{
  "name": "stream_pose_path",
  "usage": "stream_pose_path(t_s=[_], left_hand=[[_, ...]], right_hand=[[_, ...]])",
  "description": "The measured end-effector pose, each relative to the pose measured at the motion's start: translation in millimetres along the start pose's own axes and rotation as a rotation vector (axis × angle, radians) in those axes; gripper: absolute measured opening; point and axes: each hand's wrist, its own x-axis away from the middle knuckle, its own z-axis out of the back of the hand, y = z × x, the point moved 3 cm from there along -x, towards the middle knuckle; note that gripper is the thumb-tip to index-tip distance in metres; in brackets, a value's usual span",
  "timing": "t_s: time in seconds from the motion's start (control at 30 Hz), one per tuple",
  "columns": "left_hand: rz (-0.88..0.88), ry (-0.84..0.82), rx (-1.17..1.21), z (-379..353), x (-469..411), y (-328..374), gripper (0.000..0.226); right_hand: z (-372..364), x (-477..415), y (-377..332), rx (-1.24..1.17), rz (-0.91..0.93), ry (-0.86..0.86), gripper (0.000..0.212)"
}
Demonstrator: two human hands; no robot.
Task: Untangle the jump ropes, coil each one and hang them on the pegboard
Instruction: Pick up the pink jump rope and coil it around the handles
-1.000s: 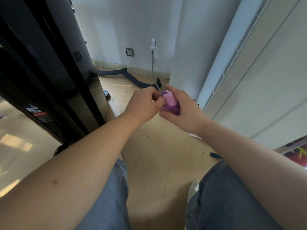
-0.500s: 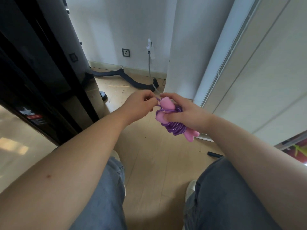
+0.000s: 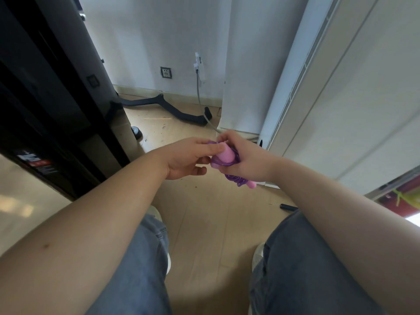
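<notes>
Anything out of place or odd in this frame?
Nothing wrong with the jump rope, bundled in the right hand. Floor litter stands out: a thin stick and a black curved bar lying by the wall.
</notes>
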Motion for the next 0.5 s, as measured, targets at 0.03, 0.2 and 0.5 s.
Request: stream_pose_path(t_s=[0.03,0.2,0.5], left_hand=[[-0.014,-0.014,0.022,0,1,1,0.028],[-0.082,0.043,0.114,-5,2,8,0.012],[-0.081,0.329,-0.021,-6,0,8,0.027]], right_hand=[[-1,-1,0,0.0,0.012,-0.002,0.047],[-1,-7,2,0.116,0.05,0.054,0.044],[-4,-16,18,0.345,0.022,0.098,0.046]])
